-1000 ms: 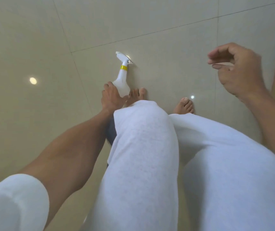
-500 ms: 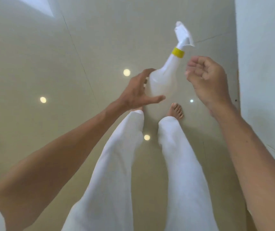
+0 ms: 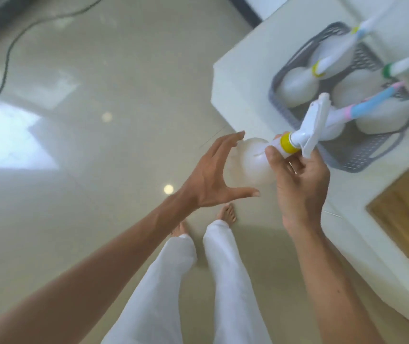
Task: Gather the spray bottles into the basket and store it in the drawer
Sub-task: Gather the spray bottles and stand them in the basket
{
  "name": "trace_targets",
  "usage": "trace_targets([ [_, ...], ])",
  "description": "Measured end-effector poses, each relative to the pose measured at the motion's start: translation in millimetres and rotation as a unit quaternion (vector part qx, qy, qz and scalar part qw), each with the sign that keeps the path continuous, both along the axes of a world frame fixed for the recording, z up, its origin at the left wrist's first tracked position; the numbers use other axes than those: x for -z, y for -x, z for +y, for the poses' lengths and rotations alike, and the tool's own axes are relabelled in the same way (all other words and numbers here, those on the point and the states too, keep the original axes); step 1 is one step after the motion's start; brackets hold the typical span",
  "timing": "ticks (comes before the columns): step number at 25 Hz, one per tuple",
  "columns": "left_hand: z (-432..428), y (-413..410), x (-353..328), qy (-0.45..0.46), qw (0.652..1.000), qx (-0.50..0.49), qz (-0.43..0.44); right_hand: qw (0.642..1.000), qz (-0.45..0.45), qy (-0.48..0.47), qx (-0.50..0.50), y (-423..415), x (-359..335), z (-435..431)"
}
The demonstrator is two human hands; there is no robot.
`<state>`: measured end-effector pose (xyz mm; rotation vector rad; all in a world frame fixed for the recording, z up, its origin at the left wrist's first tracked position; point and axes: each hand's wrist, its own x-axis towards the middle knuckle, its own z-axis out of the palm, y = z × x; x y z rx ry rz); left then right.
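Spray bottle (image 3: 258, 161) passed to right hand (image 3: 300, 180), left hand (image 3: 213, 175) released, basket (image 3: 342, 155) adjacent.

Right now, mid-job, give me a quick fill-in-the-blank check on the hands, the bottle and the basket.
1. The right hand grips the spray bottle by its neck, just below the ____ collar.
2. The left hand is ____, fingers spread beside the bottle's body.
3. The grey basket sits on the white ____, not on the floor.
4. One bottle in the basket wears a ____ collar unlike any other.

Missing words: yellow; open; cabinet top; green
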<state>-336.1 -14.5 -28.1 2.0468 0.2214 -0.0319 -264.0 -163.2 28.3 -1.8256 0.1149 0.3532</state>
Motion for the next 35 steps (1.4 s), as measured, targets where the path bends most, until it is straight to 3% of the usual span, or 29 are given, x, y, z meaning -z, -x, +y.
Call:
trace_targets([
  [3,-48,-37,-17,-0.014,0.999,-0.02,-0.044,0.994,-0.06,0.009,0.091,-6,-23,-25],
  [8,-112,-107,-17,0.004,0.997,0.05,-0.066,0.974,-0.105,0.018,0.2,-39,-27,-79],
  [14,-161,-154,18,0.069,0.997,0.011,0.042,0.939,-0.123,0.126,0.297,-84,13,-107],
  [21,-174,-205,40,0.075,0.987,0.052,0.135,0.928,-0.112,0.139,0.327,-130,54,-110],
  [25,-172,-218,48,0.036,0.985,0.085,0.147,0.928,-0.081,0.152,0.33,-145,81,-114],
  [29,-164,-218,52,0.059,0.974,0.127,0.176,0.931,-0.051,0.156,0.325,-148,101,-117],
  [35,-105,-205,46,0.051,0.981,0.143,0.124,0.933,-0.026,0.104,0.344,-143,112,-114],
])
